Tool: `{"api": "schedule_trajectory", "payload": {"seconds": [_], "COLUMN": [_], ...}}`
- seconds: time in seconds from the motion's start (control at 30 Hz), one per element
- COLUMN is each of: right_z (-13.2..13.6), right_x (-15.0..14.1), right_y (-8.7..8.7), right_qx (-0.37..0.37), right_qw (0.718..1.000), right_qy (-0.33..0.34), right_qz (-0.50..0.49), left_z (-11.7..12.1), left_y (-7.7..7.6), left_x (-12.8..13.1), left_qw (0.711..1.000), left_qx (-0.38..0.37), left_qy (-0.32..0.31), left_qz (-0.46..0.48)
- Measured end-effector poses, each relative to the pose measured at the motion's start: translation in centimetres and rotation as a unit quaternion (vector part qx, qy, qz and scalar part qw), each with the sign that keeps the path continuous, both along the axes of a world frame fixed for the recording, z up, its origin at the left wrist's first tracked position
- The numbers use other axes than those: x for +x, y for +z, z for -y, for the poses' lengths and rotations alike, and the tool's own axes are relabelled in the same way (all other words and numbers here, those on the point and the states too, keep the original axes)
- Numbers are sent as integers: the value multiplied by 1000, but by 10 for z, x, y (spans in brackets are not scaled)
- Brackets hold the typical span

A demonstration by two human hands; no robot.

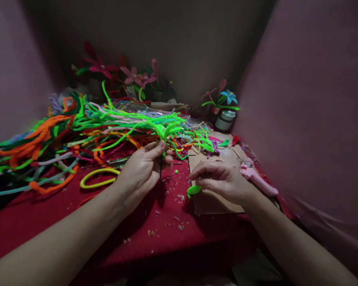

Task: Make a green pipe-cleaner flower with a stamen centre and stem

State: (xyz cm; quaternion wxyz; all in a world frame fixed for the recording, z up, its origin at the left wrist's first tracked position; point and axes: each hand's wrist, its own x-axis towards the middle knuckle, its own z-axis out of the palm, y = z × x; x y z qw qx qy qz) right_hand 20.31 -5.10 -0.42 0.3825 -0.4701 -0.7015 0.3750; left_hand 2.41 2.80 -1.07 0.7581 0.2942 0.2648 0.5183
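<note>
My left hand (146, 165) is closed round the dark stem of a bright green pipe-cleaner flower (162, 130), held upright with its green petals or leaves spread at the top. To the right, my right hand (219, 178) has its thumb and fingers pinched on a small green pipe-cleaner leaf (194, 190), which hangs low at the fingertips. Below that hand lies a sheet of brown cardboard (209, 204). The two hands are apart, with a short gap between them.
A large heap of coloured pipe cleaners (107, 119) covers the left and back of the red cloth (122, 238). A pink-handled tool (261, 180) lies at the right. Farther back are a lidded jar (225, 120) and finished pink flowers (134, 75). Small clippings dot the cloth.
</note>
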Motion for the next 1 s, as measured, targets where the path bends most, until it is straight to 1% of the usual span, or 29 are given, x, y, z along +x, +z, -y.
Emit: {"api": "schedule_trajectory", "payload": {"seconds": [0.03,0.07,0.13,0.2,0.23,0.27,0.33,0.37,0.43,0.5,0.57,0.63,0.7,0.73,0.77,0.83,0.93,1.0], "right_z": [6,10,15,15,13,11,8,8,7,5,-2,-16,-37,-49,-61,-85,-116,-130], "right_x": [-2,-4,-3,1,3,6,9,9,11,14,21,32,44,50,55,64,72,74], "right_y": [3,5,5,-3,-9,-15,-25,-27,-27,-21,-12,-2,7,11,15,20,22,19], "right_qx": [39,75,130,167,181,188,190,188,183,175,153,97,16,2,6,5,20,37], "right_qw": [996,985,948,908,893,884,880,882,894,914,932,943,952,946,936,902,878,866], "right_qy": [-1,3,3,-20,-29,-29,-23,-23,-35,-71,-131,-194,-239,-267,-290,-333,-357,-364], "right_qz": [79,158,292,384,411,427,435,431,407,359,302,252,189,181,199,276,320,341], "left_z": [-1,-1,-2,-2,-2,-2,-2,-2,-2,-2,-2,-2,-3,-2,-2,-3,-3,-4], "left_y": [0,0,0,0,-1,-1,-1,-1,0,0,1,0,0,0,1,1,1,0], "left_x": [0,-1,-2,-3,-3,-3,-4,-3,-3,-3,-3,-3,-3,-3,-3,-4,-5,-5], "left_qw": [1000,1000,1000,1000,1000,1000,999,999,999,999,999,999,999,999,999,999,999,999], "left_qx": [3,5,6,9,14,20,34,36,32,22,21,25,25,24,23,22,25,26], "left_qy": [-1,-2,-6,-13,-17,-19,-20,-17,-8,-4,-5,-7,-9,-8,-7,-4,0,0], "left_qz": [3,4,2,-6,-9,-12,-19,-22,-26,-29,-32,-31,-29,-29,-29,-28,-21,-22]}}
